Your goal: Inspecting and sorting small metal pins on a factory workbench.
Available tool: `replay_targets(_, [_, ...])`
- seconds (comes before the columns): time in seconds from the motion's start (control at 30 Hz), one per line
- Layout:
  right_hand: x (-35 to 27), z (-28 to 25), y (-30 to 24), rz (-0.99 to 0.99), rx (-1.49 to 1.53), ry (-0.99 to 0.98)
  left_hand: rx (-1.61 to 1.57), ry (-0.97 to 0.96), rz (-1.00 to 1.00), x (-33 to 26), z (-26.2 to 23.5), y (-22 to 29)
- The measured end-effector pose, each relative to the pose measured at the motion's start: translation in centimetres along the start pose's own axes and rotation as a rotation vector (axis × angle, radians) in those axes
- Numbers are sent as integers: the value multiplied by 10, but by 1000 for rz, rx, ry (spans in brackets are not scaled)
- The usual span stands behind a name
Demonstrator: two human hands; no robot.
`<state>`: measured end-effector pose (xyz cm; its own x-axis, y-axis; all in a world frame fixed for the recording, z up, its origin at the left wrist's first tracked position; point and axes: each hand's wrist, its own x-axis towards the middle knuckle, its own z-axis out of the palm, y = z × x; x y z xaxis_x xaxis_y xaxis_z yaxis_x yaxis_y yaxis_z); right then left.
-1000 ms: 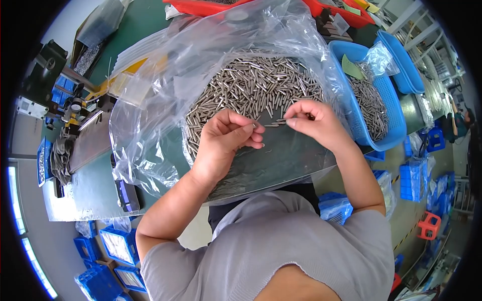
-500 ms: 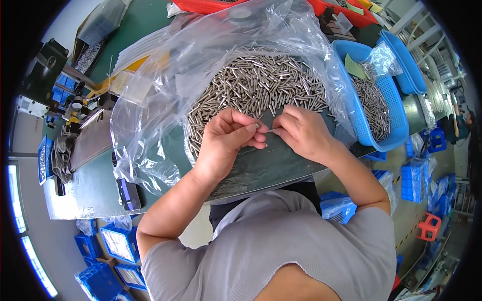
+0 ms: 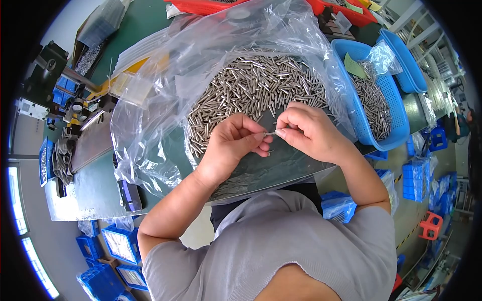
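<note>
Between my two hands is a small metal pin [image 3: 270, 133], held level just in front of a wide heap of similar metal pins [image 3: 256, 80]. My left hand [image 3: 236, 140] pinches its left end between thumb and forefinger, the other fingers curled beneath. At the right end, the thumb and fingertips of my right hand [image 3: 309, 130] close on the pin. The heap lies on a large clear plastic bag [image 3: 145, 115], spread over the dark green table [image 3: 241, 178].
A blue basket [image 3: 396, 120] with more pins and a green paper slip stands to the right, another blue basket [image 3: 404, 60] behind it. Red trays [image 3: 206, 6] line the far side. A machine with a gauge [image 3: 76, 106] is at the left; a dark purple-edged device [image 3: 129, 194] sits near the front edge.
My right hand has shifted slightly right and turned, and more of the pin now shows between the fingertips. My left hand has moved a little down and right.
</note>
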<state>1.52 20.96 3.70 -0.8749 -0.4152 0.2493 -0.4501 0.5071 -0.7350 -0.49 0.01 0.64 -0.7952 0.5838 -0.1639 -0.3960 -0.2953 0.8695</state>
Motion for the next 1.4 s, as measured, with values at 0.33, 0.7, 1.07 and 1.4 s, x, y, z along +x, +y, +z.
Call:
replay_targets(0.33, [7, 19, -2, 171, 308, -2, -13, -13, 36, -1, -1, -2])
replay_targets(0.7, [-6, 3, 9, 481, 778, 123, -52, 4, 22, -1, -5, -2])
replay_targets(1.07, [-10, -1, 23, 421, 145, 36, -68, 34, 53, 1, -4, 1])
replay_targets(1.4, [-11, 7, 32, 13, -334, 13, -56, 11, 32, 1, -4, -1])
